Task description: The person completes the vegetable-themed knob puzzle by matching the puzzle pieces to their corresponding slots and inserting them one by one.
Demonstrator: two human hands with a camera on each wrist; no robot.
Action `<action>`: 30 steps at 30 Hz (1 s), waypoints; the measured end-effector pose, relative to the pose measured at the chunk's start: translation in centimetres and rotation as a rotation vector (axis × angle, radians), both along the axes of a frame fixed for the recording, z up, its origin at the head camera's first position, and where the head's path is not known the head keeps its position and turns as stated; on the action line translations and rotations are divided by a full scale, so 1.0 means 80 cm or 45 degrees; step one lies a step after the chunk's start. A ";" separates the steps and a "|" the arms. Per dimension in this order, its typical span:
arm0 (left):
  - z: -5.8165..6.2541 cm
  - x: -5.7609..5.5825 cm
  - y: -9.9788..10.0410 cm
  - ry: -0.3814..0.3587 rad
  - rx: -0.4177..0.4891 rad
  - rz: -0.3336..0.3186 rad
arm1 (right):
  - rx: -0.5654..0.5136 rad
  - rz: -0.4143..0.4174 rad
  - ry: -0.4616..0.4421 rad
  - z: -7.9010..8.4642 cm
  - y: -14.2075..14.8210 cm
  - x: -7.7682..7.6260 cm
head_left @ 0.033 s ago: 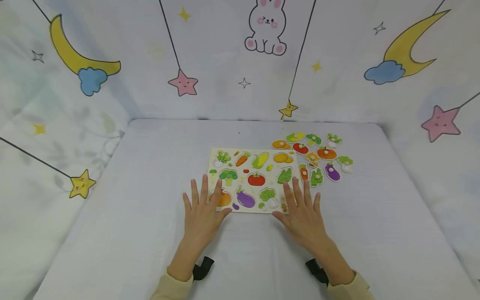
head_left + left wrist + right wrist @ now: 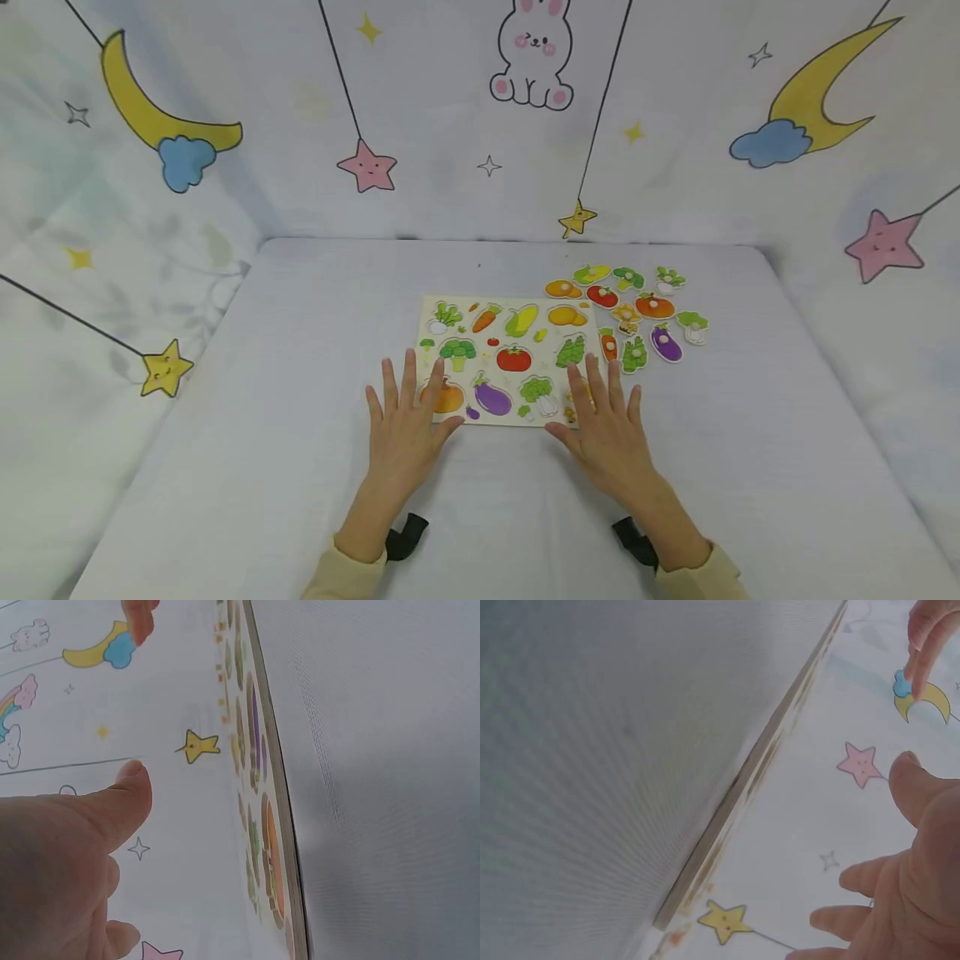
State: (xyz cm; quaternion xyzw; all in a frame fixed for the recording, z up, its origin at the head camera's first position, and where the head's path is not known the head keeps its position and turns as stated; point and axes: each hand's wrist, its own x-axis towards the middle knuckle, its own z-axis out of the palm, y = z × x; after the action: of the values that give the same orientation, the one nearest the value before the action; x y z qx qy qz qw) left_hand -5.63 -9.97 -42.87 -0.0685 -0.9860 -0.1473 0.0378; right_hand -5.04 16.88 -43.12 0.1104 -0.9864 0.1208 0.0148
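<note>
A flat vegetable puzzle board lies on the table, printed with vegetables such as a tomato, an eggplant, a carrot and corn. My left hand is spread over its front left corner, near the pumpkin picture. Fingers apart, my right hand is over the front right corner. Neither holds anything. In the left wrist view the thumb stands clear of the board; the right wrist view shows that hand apart from the board's edge too.
Several loose knobbed vegetable pieces lie right of and behind the board, among them a tomato, an eggplant, a pumpkin and a carrot. A white cloth covers the table. Behind it hangs a curtain with moons and stars.
</note>
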 end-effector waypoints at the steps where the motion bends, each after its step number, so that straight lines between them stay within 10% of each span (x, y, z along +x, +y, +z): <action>1: 0.001 0.000 0.000 0.001 0.003 -0.001 | 0.000 0.000 0.001 0.001 0.000 0.000; 11: 0.008 -0.023 -0.034 -0.031 0.056 -0.132 | -0.082 -0.018 0.065 0.011 0.009 -0.001; 30: -0.026 -0.104 -0.099 -0.466 0.306 -0.371 | -0.323 -0.111 0.227 0.011 0.074 0.007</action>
State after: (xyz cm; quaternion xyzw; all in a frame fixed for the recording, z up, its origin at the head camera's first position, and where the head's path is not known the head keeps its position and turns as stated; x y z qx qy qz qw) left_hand -13.94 -17.90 -44.96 -0.1771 -0.9315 -0.2772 -0.1551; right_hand -4.50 22.77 -42.25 0.0752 -0.9619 0.2333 0.1214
